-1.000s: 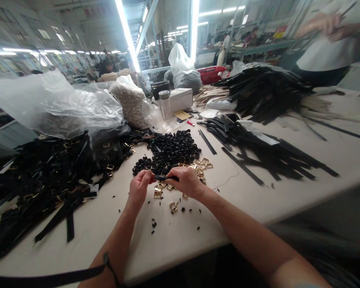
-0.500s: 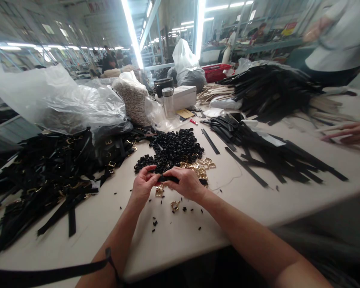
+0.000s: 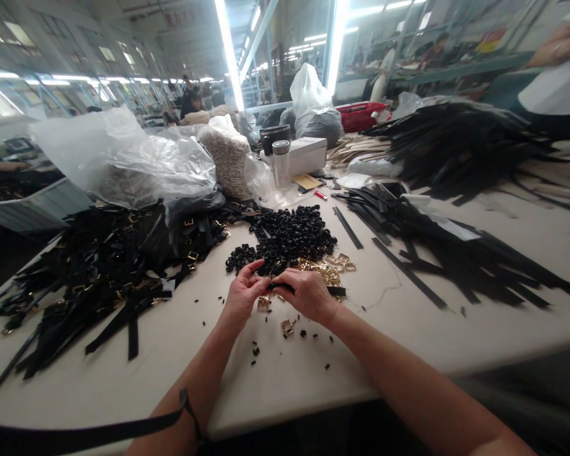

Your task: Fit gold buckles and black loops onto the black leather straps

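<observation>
Between my two hands is a short black strap (image 3: 336,291), one end sticking out past the right hand. My left hand (image 3: 243,292) pinches its left end with thumb and fingers; whatever small part lies at the fingertips is hidden. My right hand (image 3: 308,292) is closed over the strap's middle. Right behind the hands lie a heap of small black loops (image 3: 294,234) and a cluster of gold buckles (image 3: 330,269). Nearer to me, a couple of loose gold buckles (image 3: 287,327) and several tiny black bits (image 3: 256,350) are scattered on the pale table (image 3: 285,386).
A tangled pile of black buckled straps (image 3: 95,266) covers the left. Plain black straps (image 3: 475,256) lie at the right, with a larger stack (image 3: 460,142) behind. Plastic bags (image 3: 161,158), a glass jar (image 3: 281,163) and a white box (image 3: 307,155) stand at the back.
The whole view has shifted, so the table things appear farther right. My hands keep the same hold on the strap. At the far right, a co-worker's hand has left the table.
</observation>
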Demonstrator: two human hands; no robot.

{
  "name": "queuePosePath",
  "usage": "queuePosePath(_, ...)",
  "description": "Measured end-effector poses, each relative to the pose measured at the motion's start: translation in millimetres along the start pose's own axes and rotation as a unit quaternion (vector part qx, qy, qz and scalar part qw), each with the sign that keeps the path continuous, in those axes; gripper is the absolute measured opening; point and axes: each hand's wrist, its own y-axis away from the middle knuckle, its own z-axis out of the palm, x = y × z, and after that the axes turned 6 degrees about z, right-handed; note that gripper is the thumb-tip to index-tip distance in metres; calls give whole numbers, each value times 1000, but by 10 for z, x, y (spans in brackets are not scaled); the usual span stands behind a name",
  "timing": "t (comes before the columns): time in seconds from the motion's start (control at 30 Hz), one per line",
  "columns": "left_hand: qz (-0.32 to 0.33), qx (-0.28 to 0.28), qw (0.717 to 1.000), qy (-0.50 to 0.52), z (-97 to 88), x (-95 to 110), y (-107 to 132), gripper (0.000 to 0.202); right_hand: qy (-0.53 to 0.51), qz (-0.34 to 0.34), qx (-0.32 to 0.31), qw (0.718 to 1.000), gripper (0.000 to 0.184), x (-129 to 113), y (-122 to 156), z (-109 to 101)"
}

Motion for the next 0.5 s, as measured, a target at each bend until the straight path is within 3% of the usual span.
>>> queuePosePath(0.13,10,-14,999,-29,-116,53,-49,55,5,1,3,1000,6,41,-8,-19)
queuePosePath(0.33,120,152,971,-138,-831,285,-365,35,-1,14,24,1000,8,135,-57,-88)
queuePosePath(0.4,133,131,953,-238,-1012,310,-460,30,-3,18,29,999,8,151,-65,-96)
queuePosePath(0.5,166,40,897,-408,-1064,257,-547,17,6,15,29,999,8,160,-65,-86)
